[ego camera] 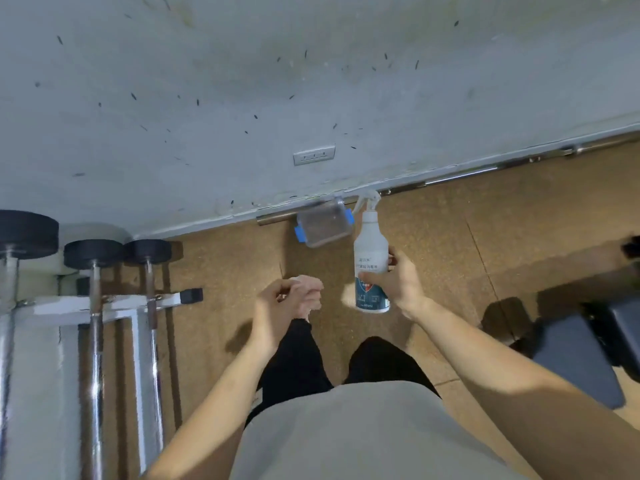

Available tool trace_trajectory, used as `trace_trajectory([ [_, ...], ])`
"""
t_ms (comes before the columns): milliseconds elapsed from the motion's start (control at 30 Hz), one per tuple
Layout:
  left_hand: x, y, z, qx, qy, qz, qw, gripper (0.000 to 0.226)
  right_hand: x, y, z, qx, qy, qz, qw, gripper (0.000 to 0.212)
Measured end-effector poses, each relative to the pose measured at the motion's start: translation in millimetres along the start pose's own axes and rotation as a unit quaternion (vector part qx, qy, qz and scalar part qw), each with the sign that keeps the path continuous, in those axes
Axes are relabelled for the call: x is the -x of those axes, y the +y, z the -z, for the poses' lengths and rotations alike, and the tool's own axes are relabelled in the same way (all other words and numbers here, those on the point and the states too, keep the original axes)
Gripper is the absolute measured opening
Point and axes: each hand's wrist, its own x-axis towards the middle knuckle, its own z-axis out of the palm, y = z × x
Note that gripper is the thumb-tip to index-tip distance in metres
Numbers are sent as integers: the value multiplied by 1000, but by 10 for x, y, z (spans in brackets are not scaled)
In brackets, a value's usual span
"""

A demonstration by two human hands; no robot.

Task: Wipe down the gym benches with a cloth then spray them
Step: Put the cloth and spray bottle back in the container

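My right hand grips a white spray bottle with a blue label, held upright above the floor, its trigger head pointing toward the wall. My left hand holds a crumpled pale pink cloth in front of my legs, to the left of the bottle. A dark padded gym bench lies at the right edge, apart from both hands.
A clear plastic box with blue clips sits on the cork-coloured floor by the wall. A steel barbell lies along the wall base. At the left stands a white rack with black dumbbells.
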Motion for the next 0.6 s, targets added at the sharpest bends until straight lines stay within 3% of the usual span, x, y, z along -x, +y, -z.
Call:
trace_trajectory([
  [133,-1057,-101,160,-56,-48,40,996,34,-810,-212,-233,18,61,-28,998,75],
  [233,-1654,166,64,-58,-56,65,995,19,-1466,-218,-332,20,107,-35,993,78],
  [400,-2875,-24,-252,-80,-64,98,990,11,-2629,124,-452,60,111,-46,991,75],
  [600,-4244,-679,-755,-125,-50,113,984,25,-3815,857,-592,91,101,-46,990,82],
])
